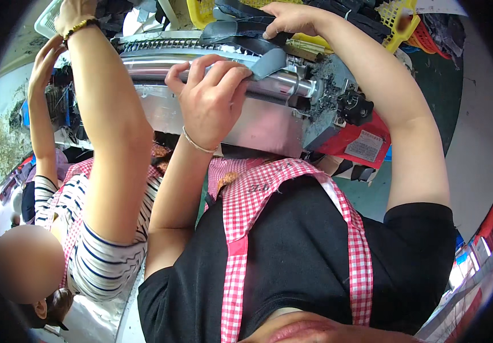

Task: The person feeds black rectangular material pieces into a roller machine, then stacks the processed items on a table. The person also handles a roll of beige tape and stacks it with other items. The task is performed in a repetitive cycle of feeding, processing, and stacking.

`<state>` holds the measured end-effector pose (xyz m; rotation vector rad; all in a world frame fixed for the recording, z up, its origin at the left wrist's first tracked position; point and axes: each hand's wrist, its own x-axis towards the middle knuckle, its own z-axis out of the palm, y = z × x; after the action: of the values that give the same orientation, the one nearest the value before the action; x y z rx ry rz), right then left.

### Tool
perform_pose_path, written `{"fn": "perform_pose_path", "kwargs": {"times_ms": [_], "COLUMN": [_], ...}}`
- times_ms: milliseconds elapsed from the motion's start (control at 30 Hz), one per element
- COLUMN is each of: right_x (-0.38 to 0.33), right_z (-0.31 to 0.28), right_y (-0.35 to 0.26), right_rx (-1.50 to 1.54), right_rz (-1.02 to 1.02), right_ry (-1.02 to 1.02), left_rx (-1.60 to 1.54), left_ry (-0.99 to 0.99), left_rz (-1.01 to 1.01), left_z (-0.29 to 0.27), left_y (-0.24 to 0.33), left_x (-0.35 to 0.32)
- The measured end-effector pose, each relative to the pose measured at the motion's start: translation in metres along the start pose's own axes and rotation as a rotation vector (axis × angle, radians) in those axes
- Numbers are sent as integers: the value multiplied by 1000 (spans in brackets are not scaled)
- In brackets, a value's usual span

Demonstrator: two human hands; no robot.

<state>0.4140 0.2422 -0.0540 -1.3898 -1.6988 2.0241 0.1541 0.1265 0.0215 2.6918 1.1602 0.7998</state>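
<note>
My left hand (pixel 209 97) is over a machine with a shiny metal roller (pixel 155 70). Its fingers are bent, and the thumb and forefinger pinch the edge of a small blue-grey flat piece (pixel 270 63), leather-like or cloth. Farther back, my right hand (pixel 297 20) grips dark flat strips (pixel 238 33) with thumb and fingers. These strips are loosely stacked and overlap above the roller. Which strip the right fingers hold cannot be made out.
A yellow basket (pixel 398 26) with dark scraps stands at the back right, beside a red basket (pixel 429 37). Lint covers the machine's right end, near a black knob (pixel 355 107). Close on my left, a co-worker's arm (pixel 106 97) reaches toward the back.
</note>
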Motion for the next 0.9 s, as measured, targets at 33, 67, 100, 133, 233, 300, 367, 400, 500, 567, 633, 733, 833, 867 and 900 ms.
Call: {"fn": "perform_pose_path", "kwargs": {"times_ms": [33, 67, 100, 133, 233, 300, 367, 400, 500, 567, 633, 733, 833, 867, 900], "right_x": [-2, -6, -10, -13, -9, -4, -24, -30, -42, -43, -47, -43, -42, -49, -60], "right_z": [1, 1, 1, 0, -30, -18, -9, -8, -7, -7, -11, -16, -14, -20, -19], "right_y": [-4, -8, -12, -15, -2, -3, -25, -31, -51, -59, -69, -62, -59, -64, -72], "right_rx": [75, 148, 222, 297, 384, 416, 398, 432, 535, 554, 525, 385, 366, 399, 439], "right_rz": [-24, -39, -55, -71, -121, -162, -171, -206, -327, -340, -307, -388, -389, -289, -288], "right_ry": [-4, 17, 38, 59, 67, 160, 167, 200, 282, 316, 268, 340, 460, 442, 401], "left_rx": [-11, -148, -287, -428, -1375, -1500, -1486, -1504, -1420, -1581, -1749, -1900, -1851, -1827, -1841], "left_ry": [28, 58, 87, 115, 221, 188, 269, 282, 183, 229, 133, 118, 166, 153, 113], "left_rz": [9, -96, -197, -296, -738, -928, -1015, -1064, -1171, -1168, -1189, -1171, -1147, -1174, -1151], "left_z": [-2, -4, -5, -5, -10, -1, 27, 33, 37, 40, 45, 71, 52, 54, 60], "left_y": [1, 1, -1, -2, -19, -39, -64, -69, -63, -40, -34, -45, -7, -3, 0], "left_x": [1, 2, 4, 7, 47, 67, 74, 80, 106, 122, 139, 151, 162, 164, 166]}}
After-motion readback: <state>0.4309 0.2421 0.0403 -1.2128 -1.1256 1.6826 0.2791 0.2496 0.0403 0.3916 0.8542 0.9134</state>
